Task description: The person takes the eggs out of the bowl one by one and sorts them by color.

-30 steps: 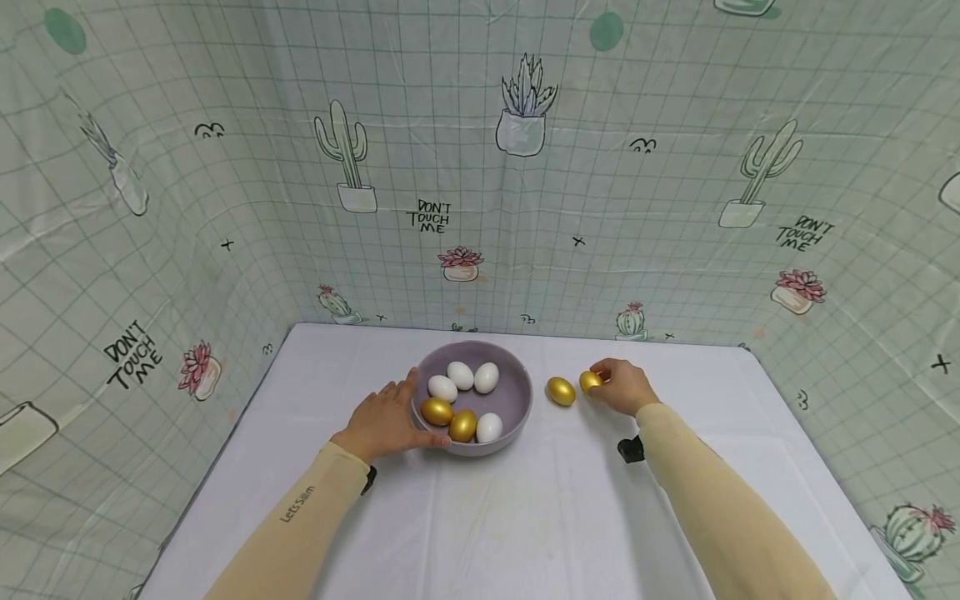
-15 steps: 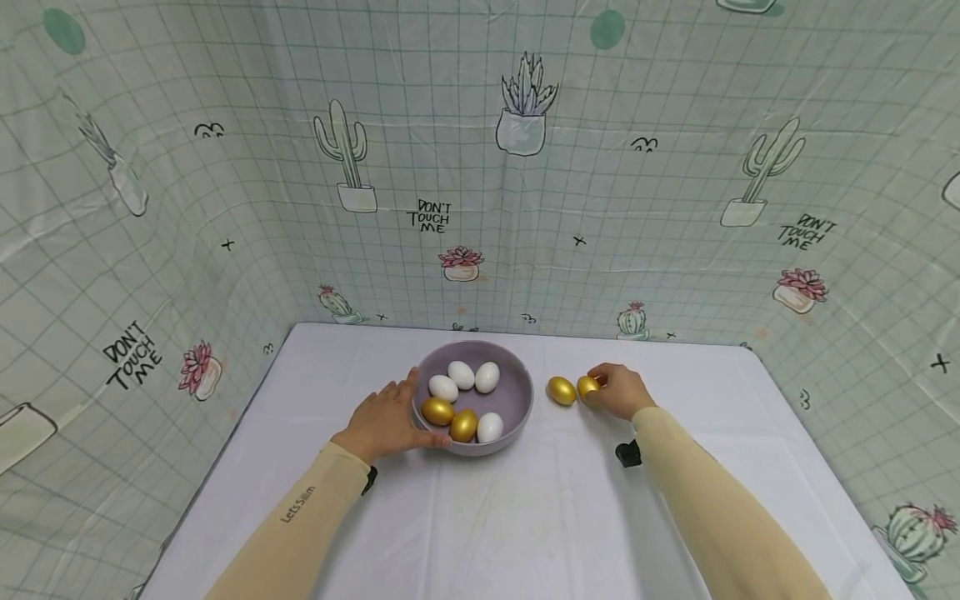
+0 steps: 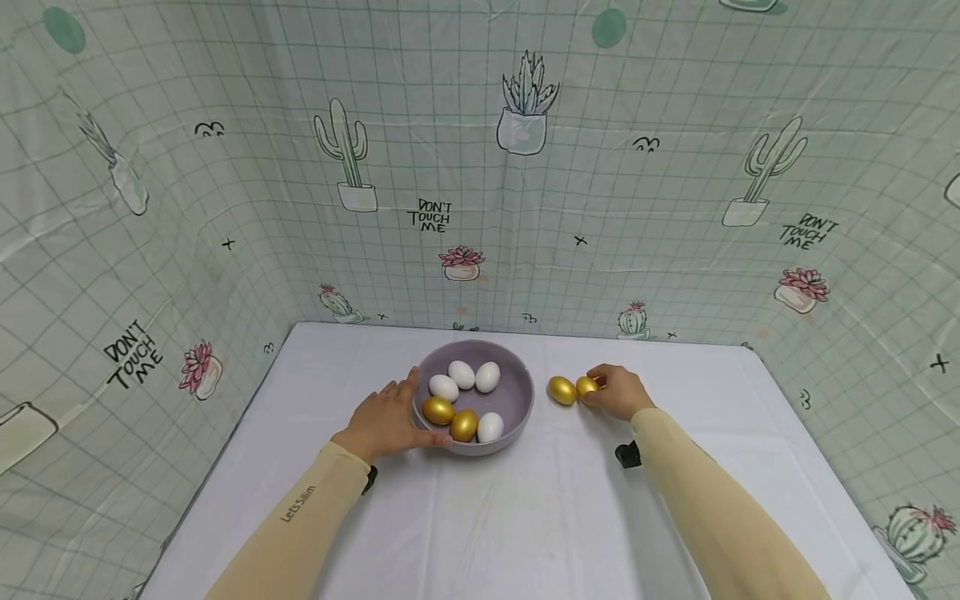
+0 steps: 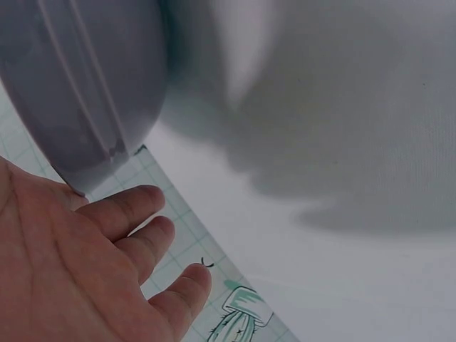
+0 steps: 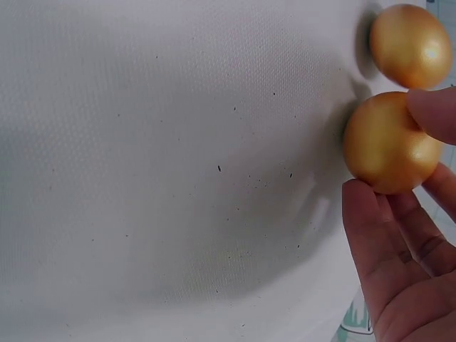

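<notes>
A mauve bowl (image 3: 513, 408) stands on the table with several white eggs (image 3: 461, 375) and two golden eggs (image 3: 438, 411) inside. At its left side my left hand (image 3: 386, 419) rests spread along the rim, thumb at the front and forefinger at the left. In the left wrist view, three of its fingers (image 4: 146, 235) extend loosely beside the bowl's outer wall (image 4: 100, 85). Right of the bowl, my right hand (image 3: 621, 392) pinches a golden egg (image 5: 392, 146) between thumb and fingertips. Another golden egg (image 3: 562, 390) lies just left of the pinched one, close against it.
A white cloth covers the table (image 3: 480, 525). Behind it and along both sides hangs a grid-patterned curtain (image 3: 420, 283) printed with cactus drawings. A black strap piece (image 3: 628, 454) shows under the right wrist.
My right hand has brought its golden egg slightly left and nearer to me, up to the other golden egg. The left hand and the bowl stay in place.
</notes>
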The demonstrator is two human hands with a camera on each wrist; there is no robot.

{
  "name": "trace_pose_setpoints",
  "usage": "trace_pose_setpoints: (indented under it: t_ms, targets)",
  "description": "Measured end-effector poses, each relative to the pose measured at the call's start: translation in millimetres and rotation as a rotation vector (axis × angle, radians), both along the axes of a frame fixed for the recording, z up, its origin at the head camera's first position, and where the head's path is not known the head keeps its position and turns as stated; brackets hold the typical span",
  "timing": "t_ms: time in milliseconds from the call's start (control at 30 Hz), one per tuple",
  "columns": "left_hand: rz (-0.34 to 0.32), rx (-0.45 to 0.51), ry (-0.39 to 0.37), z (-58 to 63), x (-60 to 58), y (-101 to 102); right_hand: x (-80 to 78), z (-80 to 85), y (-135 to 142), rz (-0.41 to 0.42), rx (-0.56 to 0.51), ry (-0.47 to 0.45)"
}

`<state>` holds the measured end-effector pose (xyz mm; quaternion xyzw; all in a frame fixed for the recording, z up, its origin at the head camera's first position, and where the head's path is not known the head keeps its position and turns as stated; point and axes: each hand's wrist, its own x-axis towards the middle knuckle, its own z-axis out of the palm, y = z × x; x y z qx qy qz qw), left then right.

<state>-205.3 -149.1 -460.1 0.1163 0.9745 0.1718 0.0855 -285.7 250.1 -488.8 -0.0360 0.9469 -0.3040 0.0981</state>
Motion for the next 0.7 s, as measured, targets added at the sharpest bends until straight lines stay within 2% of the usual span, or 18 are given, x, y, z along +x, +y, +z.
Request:
trace_pose_setpoints:
  t_ms: [700]
  targets:
    - [-0.007,-0.002,0.000,-1.4,-0.6,-0.6,1.4,5.6,-0.2,-0.003,0.006,-0.023]
